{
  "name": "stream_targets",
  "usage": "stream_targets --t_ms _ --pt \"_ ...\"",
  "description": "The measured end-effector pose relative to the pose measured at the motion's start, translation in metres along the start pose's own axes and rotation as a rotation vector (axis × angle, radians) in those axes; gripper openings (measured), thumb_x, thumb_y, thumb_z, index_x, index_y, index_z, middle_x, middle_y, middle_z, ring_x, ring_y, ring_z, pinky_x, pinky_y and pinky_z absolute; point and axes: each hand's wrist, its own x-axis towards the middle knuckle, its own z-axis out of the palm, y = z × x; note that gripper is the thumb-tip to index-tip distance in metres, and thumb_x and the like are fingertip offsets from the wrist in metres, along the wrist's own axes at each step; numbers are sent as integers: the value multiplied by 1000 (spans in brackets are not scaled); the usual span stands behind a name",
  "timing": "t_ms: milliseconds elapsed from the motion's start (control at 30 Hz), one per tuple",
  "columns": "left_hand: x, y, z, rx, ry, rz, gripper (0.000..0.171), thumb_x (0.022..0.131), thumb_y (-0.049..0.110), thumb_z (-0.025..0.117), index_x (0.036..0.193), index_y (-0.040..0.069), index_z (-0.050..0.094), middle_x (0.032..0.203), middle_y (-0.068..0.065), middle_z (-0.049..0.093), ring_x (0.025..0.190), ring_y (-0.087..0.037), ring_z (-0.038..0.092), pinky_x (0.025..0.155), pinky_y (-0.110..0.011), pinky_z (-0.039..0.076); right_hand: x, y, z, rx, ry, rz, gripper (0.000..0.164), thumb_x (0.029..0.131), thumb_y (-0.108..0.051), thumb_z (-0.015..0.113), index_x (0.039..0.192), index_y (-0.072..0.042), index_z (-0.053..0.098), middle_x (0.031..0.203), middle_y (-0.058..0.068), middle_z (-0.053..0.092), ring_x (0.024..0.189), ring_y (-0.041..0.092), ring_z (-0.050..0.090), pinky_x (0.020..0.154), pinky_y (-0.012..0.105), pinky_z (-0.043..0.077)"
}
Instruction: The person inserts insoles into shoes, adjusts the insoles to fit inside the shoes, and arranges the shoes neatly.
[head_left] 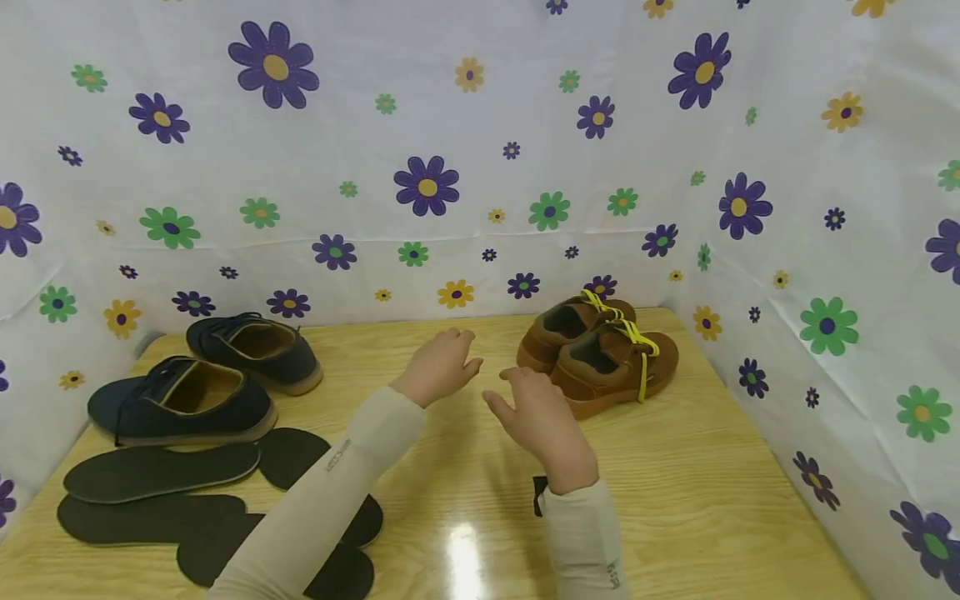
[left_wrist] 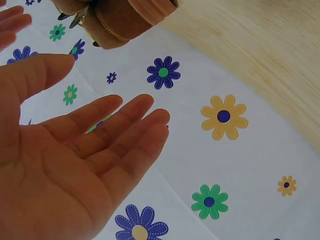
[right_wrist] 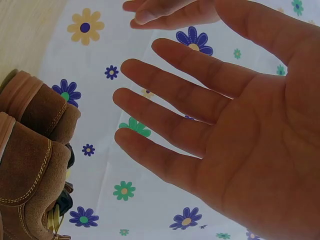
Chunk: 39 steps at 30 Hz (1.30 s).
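Observation:
Both hands hover over the middle of the wooden table with nothing in them. My left hand [head_left: 441,367] is palm inward, its fingers loosely straight, as the left wrist view also shows. To its right, my right hand [head_left: 542,423] has its fingers spread and its bare palm [right_wrist: 260,150] showing in the right wrist view. Nearest to the right hand is a pair of brown suede shoes with yellow laces, the front shoe [head_left: 618,367] overlapped by the fingertips in the head view and the back shoe [head_left: 551,327] just behind it.
Two dark navy shoes, one in front [head_left: 180,408] and one behind [head_left: 258,350], stand at the left. Several black insoles [head_left: 161,472] lie before them, partly hidden by the left sleeve. Flowered white cloth [head_left: 427,108] walls the table [head_left: 690,483]. A small black object [head_left: 539,496] shows beside the right wrist.

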Motion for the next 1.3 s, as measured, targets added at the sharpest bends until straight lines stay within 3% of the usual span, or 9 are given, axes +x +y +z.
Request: stream_targets --t_ms 300,567,733,933,1300 --pt "22 3 18 -53 -26 -12 50 99 23 54 137 -9 50 131 -25 56 120 -38 55 98 -48 46 0 3 -1 -6 -8 5 48 98 -31 55 130 5 60 129 20 58 123 39 51 101 58 37" --pt "39 5 42 -102 7 24 48 99 21 56 133 -12 51 128 -27 56 117 -40 56 96 -47 47 0 8 -3 6 -15 27 48 98 -30 56 131 5 60 132 20 57 125 38 50 103 57 36" --pt "49 12 54 -157 18 4 50 99 22 55 137 -10 49 133 -27 54 123 -39 53 102 -46 43 0 11 -5 15 -29 43 49 99 -30 55 134 4 58 136 19 55 129 38 47 104 58 33" --pt "59 20 60 -220 68 0 50 101 23 52 138 -10 48 137 -27 51 128 -39 49 106 -46 39 0 15 -7 16 -24 46 49 99 -30 55 134 4 59 135 19 55 128 39 48 104 58 33" --pt "80 31 69 -371 170 -18 49 102 25 47 134 -11 50 125 -24 56 114 -36 57 97 -43 46 1 19 -8 47 -31 63 48 98 -30 56 133 3 60 133 19 57 126 38 50 104 58 34"
